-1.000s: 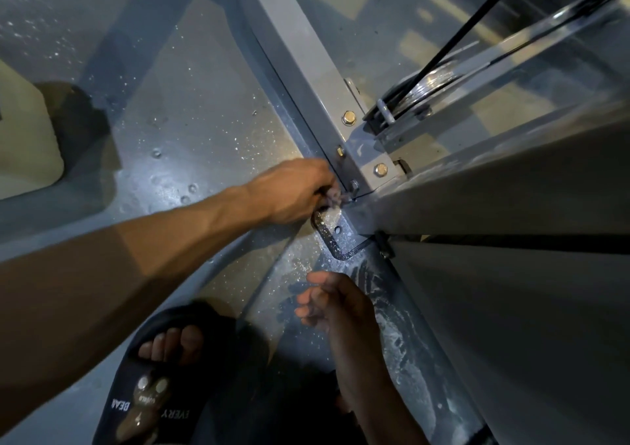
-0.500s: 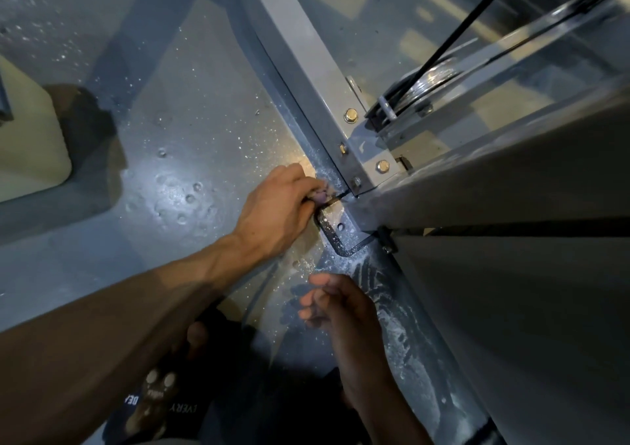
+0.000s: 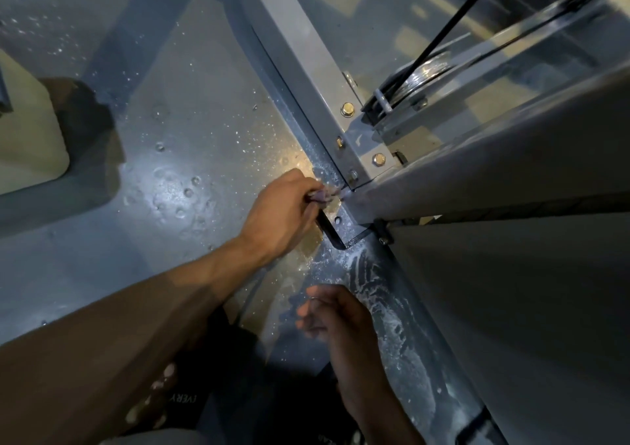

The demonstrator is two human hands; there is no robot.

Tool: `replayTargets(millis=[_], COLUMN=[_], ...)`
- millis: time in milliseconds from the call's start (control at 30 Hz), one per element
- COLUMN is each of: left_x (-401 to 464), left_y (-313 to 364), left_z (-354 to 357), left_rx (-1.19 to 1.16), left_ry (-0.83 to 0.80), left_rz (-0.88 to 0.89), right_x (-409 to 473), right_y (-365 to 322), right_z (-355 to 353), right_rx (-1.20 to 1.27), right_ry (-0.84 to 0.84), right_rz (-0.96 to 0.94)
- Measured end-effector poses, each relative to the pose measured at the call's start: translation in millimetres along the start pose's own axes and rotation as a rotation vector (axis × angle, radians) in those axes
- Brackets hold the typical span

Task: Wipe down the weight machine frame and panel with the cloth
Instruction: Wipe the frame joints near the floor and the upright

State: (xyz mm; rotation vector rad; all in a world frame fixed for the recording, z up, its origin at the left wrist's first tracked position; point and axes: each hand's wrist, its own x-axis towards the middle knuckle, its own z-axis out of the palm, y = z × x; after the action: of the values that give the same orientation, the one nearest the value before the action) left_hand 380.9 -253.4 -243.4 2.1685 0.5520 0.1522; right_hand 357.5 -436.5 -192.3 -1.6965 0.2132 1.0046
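Two hands work at the foot of the weight machine frame (image 3: 306, 59). Since a second ago the left hand (image 3: 278, 218) has slid from the bolted joint down beside the base plate (image 3: 344, 228), so wiping proceeds along the lowest corner. It pinches the small cloth (image 3: 324, 196) against the frame; the right hand (image 3: 335, 318) hangs loosely curled, empty, above the floor (image 3: 153, 189).

The left hand (image 3: 281, 214) pinches a small cloth (image 3: 324, 195) against the grey frame (image 3: 306, 66) (near its bolted corner); the right hand (image 3: 335, 322) hangs loosely curled above the wet floor (image 3: 163, 185).
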Motion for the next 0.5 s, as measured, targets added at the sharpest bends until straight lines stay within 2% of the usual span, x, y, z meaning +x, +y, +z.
replayTargets(millis=[100,200,233,267,367,400,433,500], left_x=[-6,-11,-9,-7,-1,-2,-3,-6], left_y=[-1,5,7,8,3,2,2,8], left_z=[10,21,20,18,14,14,13,12], left_rx=[0.024,0.056,0.056,0.021,-0.047,-0.026,-0.006,0.001], left_ry=[-0.08,-0.435,-0.485,-0.449,-0.137,-0.115,-0.174,-0.473], left_rz=[0.05,0.323,0.368,0.339,0.121,0.098,0.12,0.243], right_x=[2,4,3,3,-1,-1,-2,-1], right_y=[-4,-5,-7,-7,-7,-5,-6,-6], right_z=[4,6,7,6,3,0,0,2], right_rx=[-0.01,-0.012,-0.006,-0.001,0.007,-0.01,-0.012,-0.016], right_ry=[-0.024,-0.037,-0.035,-0.032,-0.036,-0.033,-0.029,-0.026], right_rz=[-0.012,-0.037,-0.033,-0.033,-0.025,-0.025,-0.014,-0.001])
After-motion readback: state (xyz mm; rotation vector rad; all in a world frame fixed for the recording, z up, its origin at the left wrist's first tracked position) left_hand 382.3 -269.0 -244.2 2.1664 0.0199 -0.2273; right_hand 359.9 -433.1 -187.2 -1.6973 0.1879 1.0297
